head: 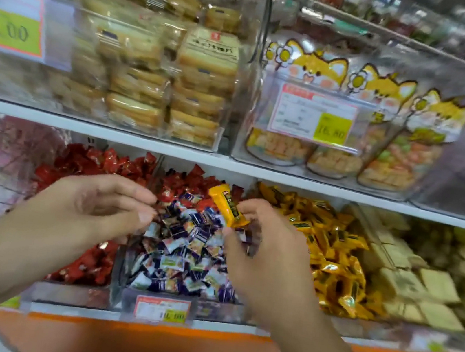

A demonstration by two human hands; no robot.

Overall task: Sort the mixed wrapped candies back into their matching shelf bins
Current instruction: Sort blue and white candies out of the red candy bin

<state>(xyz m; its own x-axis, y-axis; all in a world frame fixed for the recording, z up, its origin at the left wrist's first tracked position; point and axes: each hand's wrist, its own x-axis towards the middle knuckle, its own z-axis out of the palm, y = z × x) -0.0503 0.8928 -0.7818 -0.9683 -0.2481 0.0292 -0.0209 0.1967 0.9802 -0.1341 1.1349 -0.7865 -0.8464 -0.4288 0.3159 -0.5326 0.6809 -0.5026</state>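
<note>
Spanning the scene: white shelves (86,130) carrying clear, hard-walled plastic bins. Filling the middle bin (118,273): small crinkly purple-and-white candies (183,247), with red ones (96,163) piled to the left and a heap of glossy yellow bars (334,253) in the bin to the right. Hovering over the middle bin: left hand (96,203), fingers loosely curled, holding nothing visible. Pinching one yellow bar (227,208) by its lower end: right hand (263,241), lifting it clear above the purple candies, near the yellow heap. Likely handling light and stiff, foil wrapper slick and crackly; gripping across the flat middle probably feeling surer than at the crimped end.
</note>
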